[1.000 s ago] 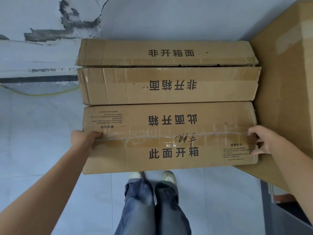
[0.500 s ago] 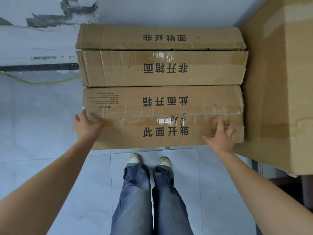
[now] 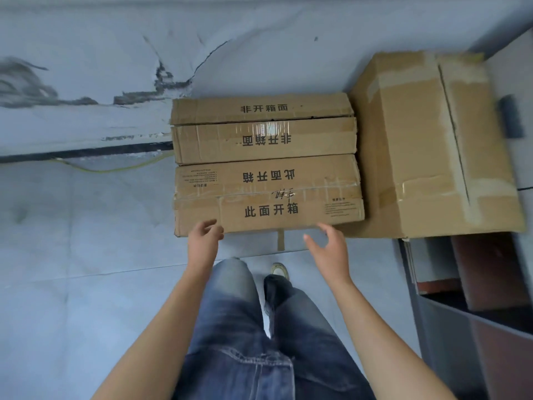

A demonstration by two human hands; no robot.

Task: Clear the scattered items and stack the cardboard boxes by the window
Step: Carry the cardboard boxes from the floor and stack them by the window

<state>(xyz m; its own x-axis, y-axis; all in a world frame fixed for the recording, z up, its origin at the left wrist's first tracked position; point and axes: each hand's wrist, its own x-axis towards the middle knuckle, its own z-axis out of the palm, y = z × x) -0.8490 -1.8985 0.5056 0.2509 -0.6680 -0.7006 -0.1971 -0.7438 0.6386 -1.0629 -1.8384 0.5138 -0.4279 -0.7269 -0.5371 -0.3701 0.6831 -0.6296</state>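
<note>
The tall cardboard box (image 3: 427,145), its seams patched with pale tape, stands at 2 o'clock against the right ends of three long flat cartons. All three lie with the long axis running 9 to 3, long sides together, ranged from the person's feet out to the wall at 12. The nearest carton (image 3: 268,194) is the widest. It is printed 此面开箱 twice, upright on its near flap and upside down beyond the taped seam, with a handwritten scrawl and small print too fine to read. The middle carton (image 3: 265,140) reads 非开箱面 upside down, and the far carton (image 3: 259,108) reads the same upright. The right hand (image 3: 328,251) is spread wide and empty, fingertips at the nearest carton's 6 o'clock edge. The left hand (image 3: 203,241), fingers loosely curled and empty, is at that edge toward 7. Contact cannot be told for either hand. A yellow cable (image 3: 115,168) trails at 10.
</note>
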